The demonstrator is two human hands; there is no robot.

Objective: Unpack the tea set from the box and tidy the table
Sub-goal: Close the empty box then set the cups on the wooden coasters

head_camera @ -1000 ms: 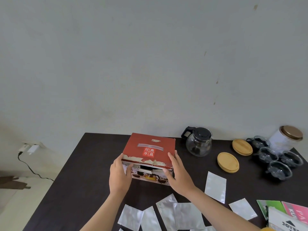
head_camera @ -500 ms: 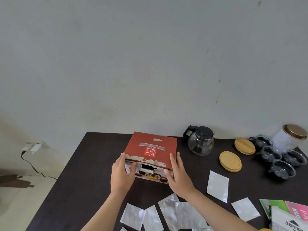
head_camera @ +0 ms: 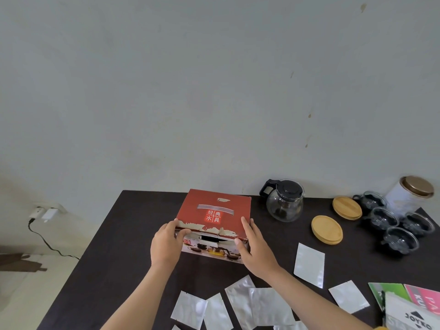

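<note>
A red tea set box (head_camera: 214,213) with white Chinese characters on its lid stands on the dark table (head_camera: 114,246), its lid down. My left hand (head_camera: 166,244) grips the box's near left corner, fingers curled over the torn front edge of the lid. My right hand (head_camera: 252,246) holds the near right corner, fingers along the side. A glass teapot (head_camera: 284,202) with a black lid stands right of the box. Several dark glass cups (head_camera: 390,222) sit at the far right, beside two round wooden lids (head_camera: 326,229).
Several silver foil sachets (head_camera: 262,306) lie along the table's near edge, one (head_camera: 309,264) further right. Colourful packets (head_camera: 409,303) lie at the bottom right. A white canister (head_camera: 409,196) with a bronze lid stands behind the cups. A charger (head_camera: 48,214) hangs on the left wall.
Both hands have stayed on the box's near corners, and my left fingers have curled further over the lid's front edge. The camera view shifted slightly.
</note>
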